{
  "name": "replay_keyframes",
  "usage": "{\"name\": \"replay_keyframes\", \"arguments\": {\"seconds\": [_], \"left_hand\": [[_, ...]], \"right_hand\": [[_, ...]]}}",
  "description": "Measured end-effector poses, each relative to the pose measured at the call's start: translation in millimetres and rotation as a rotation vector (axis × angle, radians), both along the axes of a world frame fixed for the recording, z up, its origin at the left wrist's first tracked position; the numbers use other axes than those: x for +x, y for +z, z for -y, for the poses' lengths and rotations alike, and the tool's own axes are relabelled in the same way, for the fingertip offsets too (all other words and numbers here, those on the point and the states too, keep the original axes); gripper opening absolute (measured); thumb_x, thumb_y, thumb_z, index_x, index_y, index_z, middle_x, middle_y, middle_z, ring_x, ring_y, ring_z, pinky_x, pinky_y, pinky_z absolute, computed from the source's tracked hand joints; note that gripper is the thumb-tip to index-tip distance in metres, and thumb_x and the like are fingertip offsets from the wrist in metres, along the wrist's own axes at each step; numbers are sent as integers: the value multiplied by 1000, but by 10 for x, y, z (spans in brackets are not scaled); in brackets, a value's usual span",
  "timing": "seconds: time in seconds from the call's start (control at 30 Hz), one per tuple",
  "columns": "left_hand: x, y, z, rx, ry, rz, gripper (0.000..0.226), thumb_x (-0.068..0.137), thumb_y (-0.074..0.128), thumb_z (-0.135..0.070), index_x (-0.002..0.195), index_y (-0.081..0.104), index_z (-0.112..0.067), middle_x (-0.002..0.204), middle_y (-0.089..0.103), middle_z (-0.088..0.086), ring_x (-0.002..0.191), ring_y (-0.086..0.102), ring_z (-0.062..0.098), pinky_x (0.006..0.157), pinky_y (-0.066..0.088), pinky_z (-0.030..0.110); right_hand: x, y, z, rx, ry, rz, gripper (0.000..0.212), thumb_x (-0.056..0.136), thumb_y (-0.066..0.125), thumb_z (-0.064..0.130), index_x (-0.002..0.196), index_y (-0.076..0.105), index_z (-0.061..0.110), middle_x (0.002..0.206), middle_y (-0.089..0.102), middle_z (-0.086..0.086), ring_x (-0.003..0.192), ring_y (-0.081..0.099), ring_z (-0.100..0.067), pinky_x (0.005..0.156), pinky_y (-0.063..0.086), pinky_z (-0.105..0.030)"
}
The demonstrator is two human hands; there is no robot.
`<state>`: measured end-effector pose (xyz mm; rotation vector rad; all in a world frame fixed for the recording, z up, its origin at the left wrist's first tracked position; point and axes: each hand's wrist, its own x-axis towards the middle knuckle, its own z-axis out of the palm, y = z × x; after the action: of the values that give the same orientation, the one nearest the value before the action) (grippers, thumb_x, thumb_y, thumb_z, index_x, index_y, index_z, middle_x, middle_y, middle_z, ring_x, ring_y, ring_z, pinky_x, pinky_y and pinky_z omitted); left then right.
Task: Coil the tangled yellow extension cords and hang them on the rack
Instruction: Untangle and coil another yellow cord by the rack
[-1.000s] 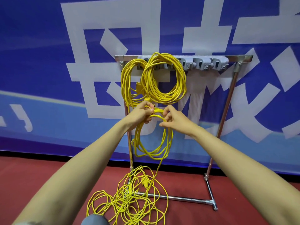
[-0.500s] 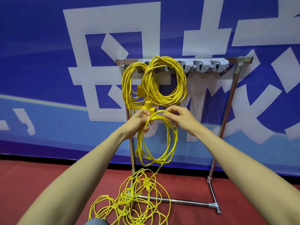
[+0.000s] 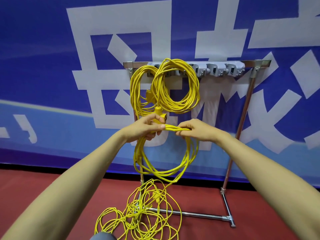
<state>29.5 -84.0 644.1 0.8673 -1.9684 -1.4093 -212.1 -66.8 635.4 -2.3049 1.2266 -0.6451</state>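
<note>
Head view: I see both forearms outstretched, left hand (image 3: pixel 145 127) and right hand (image 3: pixel 194 131) pinching the top of a loose yellow extension-cord coil (image 3: pixel 190 153), which hangs below them before the chrome rack (image 3: pixel 245 108).

Two yellow coils (image 3: pixel 174 94) on rack (image 3: pixel 249 101), third coil (image 3: pixel 164 172) held, tangle (image 3: pixel 138 220) below.

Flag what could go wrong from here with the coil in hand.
1. From the held coil the cord drops into the tangled pile, which overlaps the rack's base bar in this view; pulling more cord may snag there or tighten knots.
2. The left hand and right hand grip only the coil's top; the hanging loops could splay or slip.
</note>
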Motion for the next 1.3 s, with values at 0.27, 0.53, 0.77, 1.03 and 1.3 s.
{"name": "replay_keyframes", "arguments": {"seconds": [0.27, 0.53, 0.77, 1.03, 1.3], "left_hand": [[-63, -12, -10, -121, 39, 368, 27, 97, 54, -33, 108, 55, -8, 87, 63, 7, 60, 53, 13, 57, 46, 25], [-111, -32, -20, -74, -59, 323, 16, 97, 57, -22, 99, 57, -6, 80, 64, 7, 80, 68, 23, 84, 56, 38], [-214, -168, -40, -201, 84, 61, 33, 101, 49, -13, 134, 48, -17, 86, 54, 7, 63, 47, 7, 60, 43, 20], [-339, 178, 88, -608, 430, 245, 31, 102, 45, -14, 131, 57, -13, 91, 60, -4, 80, 58, 4, 65, 41, 8], [-261, 451, 147, -586, 619, 125, 34, 104, 41, -15, 135, 54, -16, 112, 63, 4, 94, 58, 15, 69, 46, 17]], "right_hand": [[62, -13, 2, 36, 11, -13, 19, 96, 51, 24, 106, 67, 26, 80, 63, -1, 75, 56, -9, 74, 48, -27], [36, 38, 31, 43, 35, -131, 23, 96, 52, 22, 112, 67, 16, 93, 67, -9, 85, 61, -20, 79, 51, -29], [-45, 80, 88, -52, -36, -45, 26, 91, 61, 24, 116, 65, 22, 103, 67, 3, 89, 59, -5, 78, 46, -17], [192, -420, 192, -218, -447, 363, 49, 78, 71, 11, 115, 40, 18, 112, 45, -5, 72, 50, -18, 65, 42, -26], [509, -1360, 178, 190, -391, 397, 29, 91, 56, 3, 72, 45, 22, 71, 56, -1, 69, 52, -15, 74, 42, -29]]}}
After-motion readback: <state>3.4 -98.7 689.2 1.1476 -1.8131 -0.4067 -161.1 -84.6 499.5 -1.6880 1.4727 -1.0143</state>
